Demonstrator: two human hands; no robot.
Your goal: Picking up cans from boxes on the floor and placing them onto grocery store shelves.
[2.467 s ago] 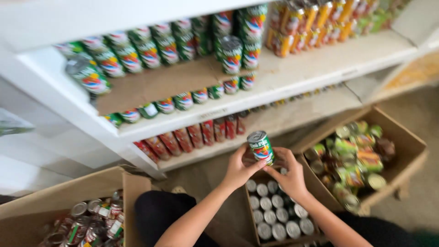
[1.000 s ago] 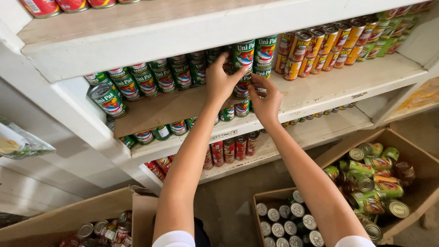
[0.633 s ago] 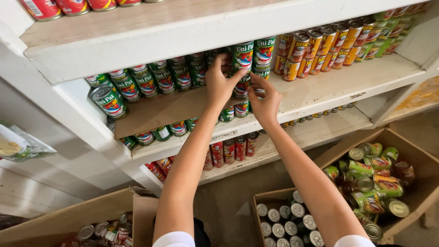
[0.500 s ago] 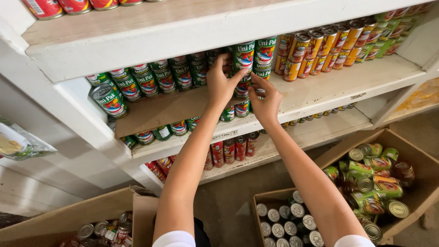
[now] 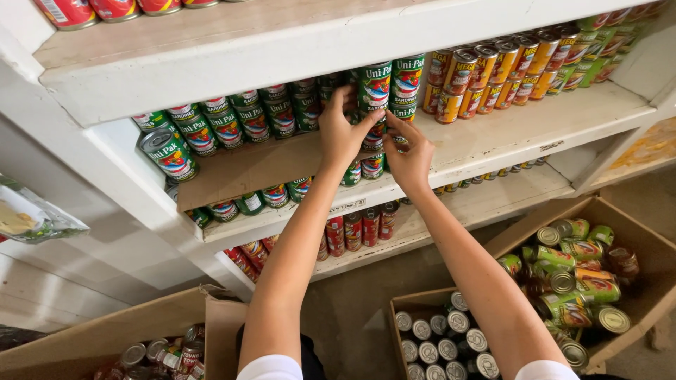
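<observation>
Both hands, left hand (image 5: 343, 134) and right hand (image 5: 408, 156), gripping one green sardine can (image 5: 374, 134); best pushed straight back on the white shelf (image 5: 493, 134), level with the row.

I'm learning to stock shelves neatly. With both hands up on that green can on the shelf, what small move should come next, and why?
Probably nudge the green can back into line, then let go. The left hand and right hand both rest on it at the shelf, beneath a stacked green can, and the open box of cans waits below.
</observation>
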